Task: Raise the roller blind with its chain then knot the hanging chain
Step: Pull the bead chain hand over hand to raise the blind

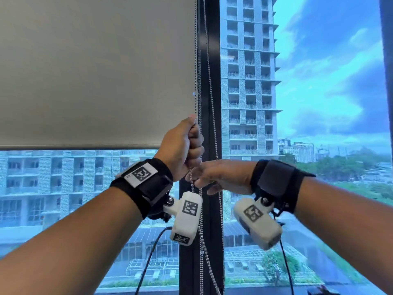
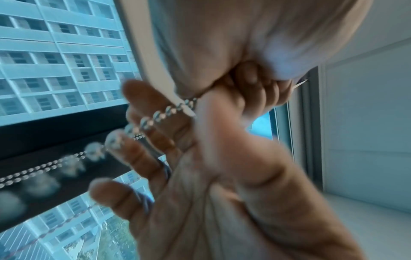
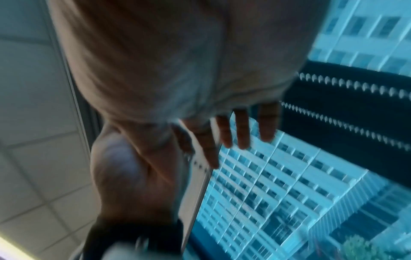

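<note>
The roller blind (image 1: pixel 95 71) is plain grey and covers the top half of the window, its bottom edge level with the hands. The bead chain (image 1: pixel 200 86) is silver, made of tiny balls, and hangs beside the dark window frame (image 1: pixel 212 60). The left hand (image 1: pixel 184 145) is a fist curled tight round the chain. The right hand (image 1: pixel 223 177) sits just under it, fingers straight and spread, gripping nothing.

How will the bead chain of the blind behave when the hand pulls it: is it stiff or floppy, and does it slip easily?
The bead chain is probably floppy: below the left hand it hangs in loose strands. It may slip little, since the beads give the curled fingers something to catch. It looks light and thin, apt to swing.
</note>
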Motion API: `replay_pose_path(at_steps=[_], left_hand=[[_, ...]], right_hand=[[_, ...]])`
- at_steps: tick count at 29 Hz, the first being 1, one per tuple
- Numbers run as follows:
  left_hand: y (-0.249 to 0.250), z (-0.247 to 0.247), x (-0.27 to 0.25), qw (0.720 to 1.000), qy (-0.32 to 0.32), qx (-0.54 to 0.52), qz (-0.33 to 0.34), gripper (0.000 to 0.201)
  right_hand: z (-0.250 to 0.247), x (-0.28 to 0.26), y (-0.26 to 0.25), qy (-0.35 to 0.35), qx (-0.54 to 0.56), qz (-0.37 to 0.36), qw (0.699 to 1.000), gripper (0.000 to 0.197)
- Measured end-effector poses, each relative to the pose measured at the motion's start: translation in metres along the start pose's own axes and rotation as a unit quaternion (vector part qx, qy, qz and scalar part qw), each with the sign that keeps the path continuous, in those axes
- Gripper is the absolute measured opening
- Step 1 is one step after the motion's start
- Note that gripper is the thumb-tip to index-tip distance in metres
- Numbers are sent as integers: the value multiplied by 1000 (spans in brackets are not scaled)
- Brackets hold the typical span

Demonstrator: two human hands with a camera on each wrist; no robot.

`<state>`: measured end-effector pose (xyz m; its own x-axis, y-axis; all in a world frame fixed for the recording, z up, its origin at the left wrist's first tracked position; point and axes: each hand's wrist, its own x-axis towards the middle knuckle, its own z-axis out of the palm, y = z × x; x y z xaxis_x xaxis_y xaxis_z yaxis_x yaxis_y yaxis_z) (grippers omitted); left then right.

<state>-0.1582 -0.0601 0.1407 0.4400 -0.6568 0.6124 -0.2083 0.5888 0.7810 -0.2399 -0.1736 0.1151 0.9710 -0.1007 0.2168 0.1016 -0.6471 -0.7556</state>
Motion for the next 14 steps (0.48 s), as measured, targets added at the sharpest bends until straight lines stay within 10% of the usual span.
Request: replay_pose_path(at_steps=[5, 14], left_hand=[[-15, 7, -3, 1000, -2, -27, -7, 48], [-30, 25, -16, 999, 29, 0, -22, 43]], right_hand=[[-39, 7, -35, 87, 88, -36, 992, 13], [-35, 28, -95, 160, 391, -129, 897, 54]])
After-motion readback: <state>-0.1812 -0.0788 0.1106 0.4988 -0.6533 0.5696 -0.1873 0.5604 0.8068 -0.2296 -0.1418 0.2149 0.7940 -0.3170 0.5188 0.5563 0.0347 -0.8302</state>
